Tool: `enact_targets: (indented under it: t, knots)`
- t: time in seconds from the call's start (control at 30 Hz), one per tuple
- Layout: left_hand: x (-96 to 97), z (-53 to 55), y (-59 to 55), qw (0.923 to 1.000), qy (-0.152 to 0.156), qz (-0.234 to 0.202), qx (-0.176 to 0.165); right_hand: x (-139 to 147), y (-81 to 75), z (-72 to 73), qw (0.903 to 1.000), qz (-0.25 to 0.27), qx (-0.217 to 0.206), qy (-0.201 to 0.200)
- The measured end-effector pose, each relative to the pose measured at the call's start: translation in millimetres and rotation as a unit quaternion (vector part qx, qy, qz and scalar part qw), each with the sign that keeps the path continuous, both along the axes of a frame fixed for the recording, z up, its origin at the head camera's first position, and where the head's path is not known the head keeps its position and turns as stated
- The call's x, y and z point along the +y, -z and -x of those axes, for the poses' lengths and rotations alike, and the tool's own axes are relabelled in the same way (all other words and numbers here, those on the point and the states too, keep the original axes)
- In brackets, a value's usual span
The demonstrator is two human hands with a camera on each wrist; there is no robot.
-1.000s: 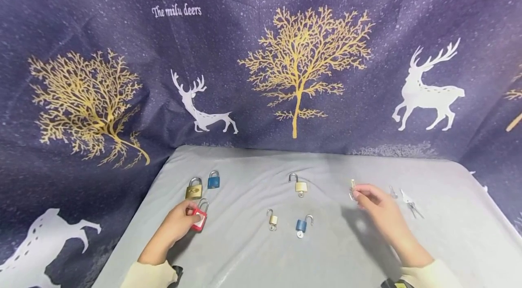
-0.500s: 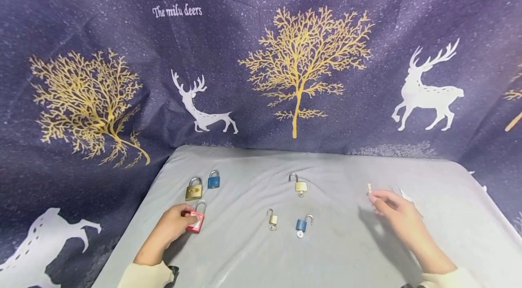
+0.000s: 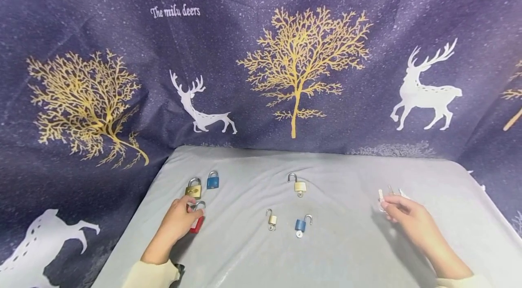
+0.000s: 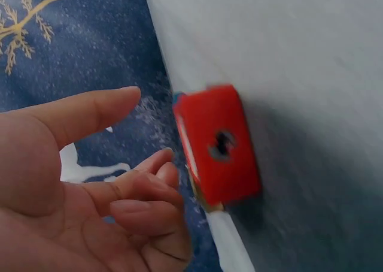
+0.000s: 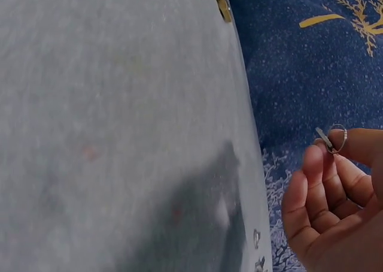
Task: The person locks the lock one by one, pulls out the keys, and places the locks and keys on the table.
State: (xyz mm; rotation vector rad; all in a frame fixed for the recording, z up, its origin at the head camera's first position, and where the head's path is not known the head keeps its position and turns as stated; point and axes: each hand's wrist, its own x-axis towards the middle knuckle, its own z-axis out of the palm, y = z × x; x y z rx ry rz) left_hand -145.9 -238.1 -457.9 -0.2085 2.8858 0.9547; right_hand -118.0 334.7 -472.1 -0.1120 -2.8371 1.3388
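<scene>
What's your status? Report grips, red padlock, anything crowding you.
Right grip pinching a key. Left grip at red padlock, not holding it. Gold padlock close behind that one.

Right side: over the last second I've brought the right hand [image 3: 412, 227] steadily rightward and a little toward me, the ringed key [image 3: 381, 195] travelling in its pinch. Key now just beside the loose keys [image 3: 403, 193]; that bunch lay in plain sight a second back, and the hand now hides most of it. Right sleeve [image 3: 461, 280] lower in frame, its dark band gone from my head view.

Left side: I've eased the left hand [image 3: 178, 220] off its grip; thumb, earlier on the white label of the red padlock [image 3: 197, 224], now higher, fingers spread.
</scene>
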Motion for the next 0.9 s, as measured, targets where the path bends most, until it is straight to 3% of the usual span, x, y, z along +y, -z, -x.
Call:
enact_targets:
  t: [0.13,0.43,0.7,0.9]
  knots:
    - [10.7,2.4,-1.1,0.9998,0.008,-0.012,0.015,5.0,1.9,-0.9,0.9998,-0.015,-0.009,-0.004]
    - [37.3,11.5,1.1,0.9985,0.041,-0.018,0.031,15.8,13.2,-3.1,0.9995,0.010,-0.023,-0.017]
    - [67.3,13.9,-0.9,0.9958,0.075,-0.036,0.039,25.8,12.2,-6.1,0.9968,-0.036,-0.069,-0.019]
    - [92.3,16.4,-2.9,0.9902,0.125,-0.056,0.030,31.7,11.0,-6.4,0.9942,-0.081,-0.068,-0.018]
